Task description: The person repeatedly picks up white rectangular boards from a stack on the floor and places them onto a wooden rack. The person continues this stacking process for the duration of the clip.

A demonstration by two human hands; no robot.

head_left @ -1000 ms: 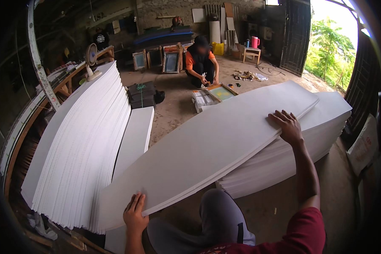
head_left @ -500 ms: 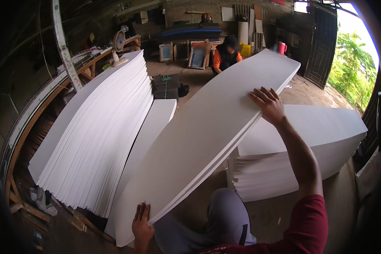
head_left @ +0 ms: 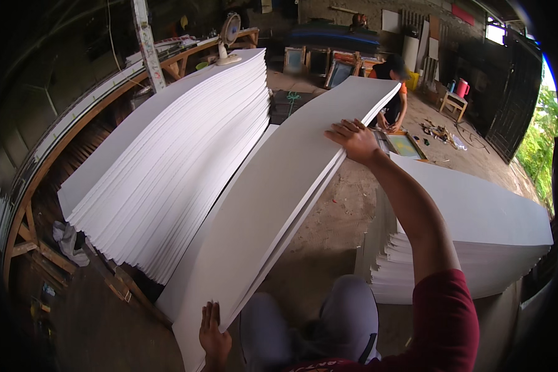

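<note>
Two large white sheets [head_left: 263, 186], flexible and slightly bowed, lie one over the other in my hands, with a gap showing between their right edges. My left hand [head_left: 214, 335] grips the near end, fingers flat on top and the thumb hidden. Farther along, my right hand [head_left: 356, 141] clasps the right edge with its fingers over the top face. Below and left of the held sheets, another white sheet [head_left: 175, 301] partly shows. A tall stack of white sheets [head_left: 173, 149] stands to the left; a second stack [head_left: 477, 211] sits at the right.
A person [head_left: 394, 93] crouches beyond the sheets, beside a framed screen [head_left: 406, 146] on the floor. A small fan [head_left: 229, 34] stands on the left stack. Wooden framing [head_left: 28, 204] runs along the left. A stool [head_left: 454, 105] with a pink jug stands at the far right.
The held sheets have swung left toward the left stack, away from the right one, with both hands still on them. My view has turned left, and the crouching person's hands now show.
</note>
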